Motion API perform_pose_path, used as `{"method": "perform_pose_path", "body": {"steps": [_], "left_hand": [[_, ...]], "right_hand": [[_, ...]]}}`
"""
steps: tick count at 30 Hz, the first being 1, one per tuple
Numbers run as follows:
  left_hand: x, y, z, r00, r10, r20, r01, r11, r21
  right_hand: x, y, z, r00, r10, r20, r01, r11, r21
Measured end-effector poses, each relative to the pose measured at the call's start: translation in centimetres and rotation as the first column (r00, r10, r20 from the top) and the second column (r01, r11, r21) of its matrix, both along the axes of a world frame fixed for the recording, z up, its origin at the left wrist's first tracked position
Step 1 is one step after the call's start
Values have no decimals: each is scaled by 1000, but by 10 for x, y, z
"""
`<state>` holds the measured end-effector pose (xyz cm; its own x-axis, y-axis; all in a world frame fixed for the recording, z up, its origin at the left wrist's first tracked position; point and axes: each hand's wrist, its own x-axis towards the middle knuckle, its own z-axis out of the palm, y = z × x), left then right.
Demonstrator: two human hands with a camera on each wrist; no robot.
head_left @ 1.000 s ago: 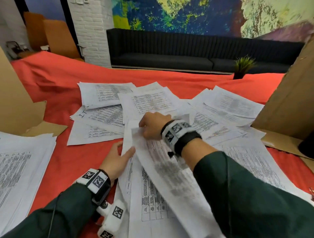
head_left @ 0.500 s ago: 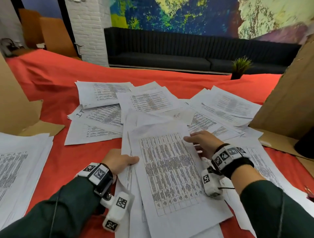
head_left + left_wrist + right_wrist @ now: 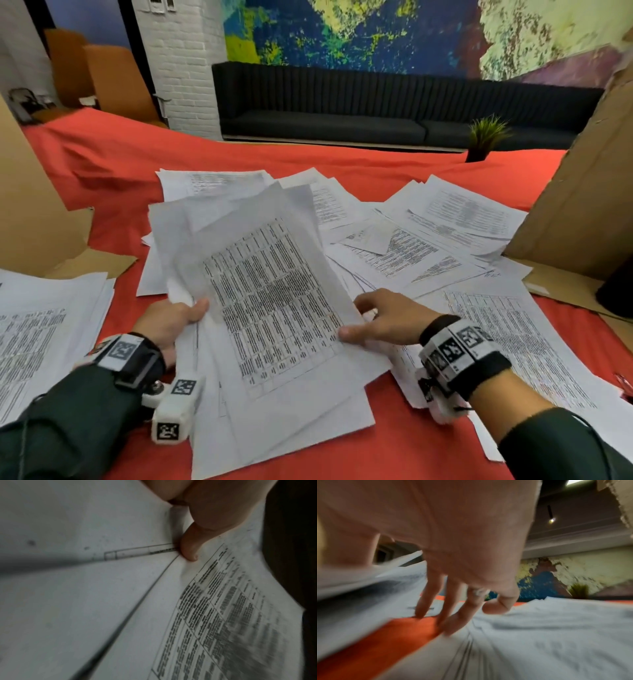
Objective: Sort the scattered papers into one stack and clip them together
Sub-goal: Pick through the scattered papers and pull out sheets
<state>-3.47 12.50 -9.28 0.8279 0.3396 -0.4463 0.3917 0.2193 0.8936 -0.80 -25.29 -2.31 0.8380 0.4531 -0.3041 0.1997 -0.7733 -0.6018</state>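
My left hand (image 3: 171,322) grips the left edge of a loose bundle of printed sheets (image 3: 274,301), thumb (image 3: 188,550) pressed on top. The bundle is raised and tilted above the red cloth. My right hand (image 3: 376,322) is at the bundle's right edge, with its thumb against that edge. Its straight fingers (image 3: 447,615) reach down and touch the cloth and the sheets lying there. More scattered papers (image 3: 428,246) lie flat to the right and farther back (image 3: 212,181). No clip shows in any view.
A separate paper stack (image 3: 41,329) lies at the left edge. Cardboard panels stand at the left (image 3: 27,205) and right (image 3: 582,205). A small potted plant (image 3: 486,137) sits at the table's far side. Red cloth (image 3: 394,428) shows near me.
My left hand has lifted the gathered sheets off the cloth and tilted them up. My right hand has come off the top sheet to the bundle's right edge.
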Motion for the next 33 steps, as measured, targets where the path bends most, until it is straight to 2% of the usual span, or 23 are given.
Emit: {"method": "perform_pose_path", "body": {"steps": [2,4,7,9,10,12,15,16,18,20,21,23,24,26,27,28,30,31,32,33], "left_hand": [[-9,-15,15,999,-6,45,7,1000,-16],[-16,-31,29,991,-42,125,43,999,-1],[-20,-51,59,951,-121,286,106,992,66],[-18,-62,84,902,-195,385,150,978,144],[-18,-68,98,874,-256,412,169,957,236],[-14,-75,126,821,-385,422,158,863,480],[-9,-82,171,775,-452,442,37,730,682],[-11,-85,187,751,-452,481,-39,697,716],[-15,-83,210,679,-437,590,-209,655,726],[-17,-79,220,636,-446,630,-251,653,715],[-18,-79,222,640,-456,618,-216,665,715],[-21,-80,220,620,-464,633,-171,707,686],[-20,-79,216,586,-440,680,-198,736,647],[-22,-80,212,504,-366,782,-329,757,565],[-24,-84,212,492,-333,804,-394,738,547],[-24,-88,210,499,-329,802,-452,690,565],[-23,-102,203,583,-407,703,-536,457,710],[-25,-112,201,618,-418,666,-538,394,746],[-26,-119,202,623,-403,671,-538,403,741],[-26,-121,204,610,-372,700,-540,452,710]], "right_hand": [[13,1,-15,989,-140,39,135,984,117],[21,7,-21,959,-282,-37,278,903,328],[28,19,-14,897,-352,-266,437,630,642],[31,27,6,887,-305,-346,457,482,748],[32,31,18,894,-296,-336,440,449,778],[35,38,42,904,-360,-229,373,404,836],[34,43,85,817,-566,110,167,415,894],[32,44,99,797,-573,190,80,411,908],[28,41,123,832,-492,256,-80,350,933],[24,37,135,864,-423,272,-157,287,945],[22,36,139,862,-427,274,-152,297,943],[18,35,140,849,-445,284,-113,372,921],[16,37,138,856,-431,285,-96,409,907],[14,42,128,863,-419,282,-72,450,890],[14,46,123,854,-438,281,-61,452,890],[13,52,119,836,-467,288,-51,456,889],[11,67,113,805,-490,335,-67,485,872],[10,74,112,797,-486,358,-85,496,864],[8,80,112,788,-495,366,-93,492,865],[9,83,113,778,-517,356,-89,470,878]]}}
